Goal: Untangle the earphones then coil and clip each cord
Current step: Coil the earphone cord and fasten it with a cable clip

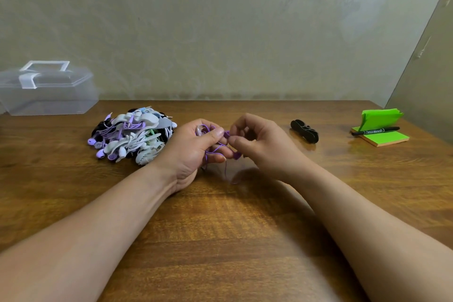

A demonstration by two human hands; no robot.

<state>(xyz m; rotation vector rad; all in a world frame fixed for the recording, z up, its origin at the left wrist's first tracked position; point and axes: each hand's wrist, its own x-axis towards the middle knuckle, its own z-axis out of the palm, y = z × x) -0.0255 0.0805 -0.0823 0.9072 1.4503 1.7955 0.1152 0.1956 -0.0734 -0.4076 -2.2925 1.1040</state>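
Purple earphone cord (215, 148) mid-frame, above the table (220, 228). Left hand (193, 147) grip closed around the bunch; right hand (255, 144) pinches one strand. Risk: hard pull cinches the knot tighter. Pile of earphones (130, 135) sits left.

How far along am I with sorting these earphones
Done: none visibly; the pile of earphones beside your left hand looks bundled, clips unclear. In hand: a purple earphone cord, both hands' grip on it, right hand working it loose. Left: coiling and clipping it.
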